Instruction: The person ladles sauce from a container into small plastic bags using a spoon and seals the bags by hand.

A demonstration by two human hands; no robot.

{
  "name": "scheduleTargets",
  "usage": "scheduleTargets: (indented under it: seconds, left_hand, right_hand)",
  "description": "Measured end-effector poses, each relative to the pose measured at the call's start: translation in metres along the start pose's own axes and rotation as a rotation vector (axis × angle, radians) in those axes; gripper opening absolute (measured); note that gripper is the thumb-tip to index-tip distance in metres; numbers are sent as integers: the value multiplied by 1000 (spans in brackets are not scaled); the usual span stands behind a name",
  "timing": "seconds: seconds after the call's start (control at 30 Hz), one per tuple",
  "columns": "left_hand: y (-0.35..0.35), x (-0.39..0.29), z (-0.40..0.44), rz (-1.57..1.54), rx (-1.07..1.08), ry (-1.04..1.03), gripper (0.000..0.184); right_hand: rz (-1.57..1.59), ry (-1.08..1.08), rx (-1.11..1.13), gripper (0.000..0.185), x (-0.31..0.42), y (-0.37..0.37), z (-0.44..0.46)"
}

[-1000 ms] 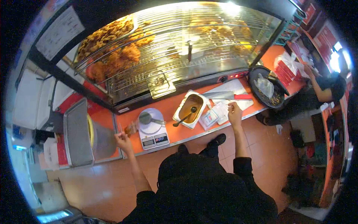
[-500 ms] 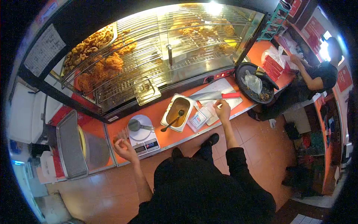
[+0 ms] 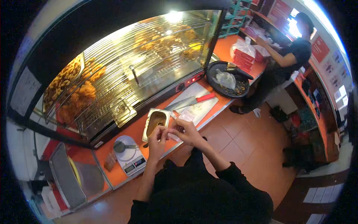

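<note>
My left hand (image 3: 158,139) and my right hand (image 3: 186,132) meet above the counter's front edge, fingers pinched together. Whatever is between the fingertips, if anything, is too small to make out. Just behind them stands a metal pan (image 3: 151,121) of brown sauce, partly covered by my left hand. A knife (image 3: 182,104) with a red handle lies on a white cutting board (image 3: 201,110), beyond my right hand. A clear plastic pack (image 3: 186,116) lies near that hand, partly hidden. To the left, a kitchen scale (image 3: 134,166) carries a round plate with a dark scoop (image 3: 120,146).
A lit glass display case (image 3: 136,80) with fried chicken (image 3: 78,99) runs behind the counter. A small brownish packet (image 3: 110,162) lies left of the scale. At right are a black round tray (image 3: 216,84), red boxes (image 3: 244,59) and another person (image 3: 291,56).
My left hand has moved right, away from beside the scale. My right hand has come left from the cutting board, and both now meet before the sauce pan. The view has turned rightward.
</note>
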State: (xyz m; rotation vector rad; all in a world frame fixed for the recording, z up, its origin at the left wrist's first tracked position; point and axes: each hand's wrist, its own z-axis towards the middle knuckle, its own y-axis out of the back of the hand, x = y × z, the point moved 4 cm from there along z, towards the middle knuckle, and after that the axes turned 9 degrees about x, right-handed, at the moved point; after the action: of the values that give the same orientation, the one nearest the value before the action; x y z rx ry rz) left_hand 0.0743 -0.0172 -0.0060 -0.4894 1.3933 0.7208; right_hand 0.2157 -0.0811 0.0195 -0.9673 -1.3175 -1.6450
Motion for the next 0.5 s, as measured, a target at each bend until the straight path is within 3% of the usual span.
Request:
scheduleTargets:
  seconds: [0.1,0.3,0.37,0.4,0.5]
  left_hand:
    - [-1,0,5,-49,52,-34,13]
    - [-14,-6,5,-64,76,-100,13]
    - [-20,-22,6,-317,-120,-115,12]
    - [-20,-20,8,-321,-117,-120,12]
    - [-17,-1,6,33,71,13,16]
  right_hand:
    - [-31,100,35,14,5,5,-8]
    - [-39,8,125,12,13,8,-16]
    - [-54,16,105,12,10,6,-17]
    - [-62,25,88,13,11,6,-16]
    - [-6,47,58,15,20,11,-14]
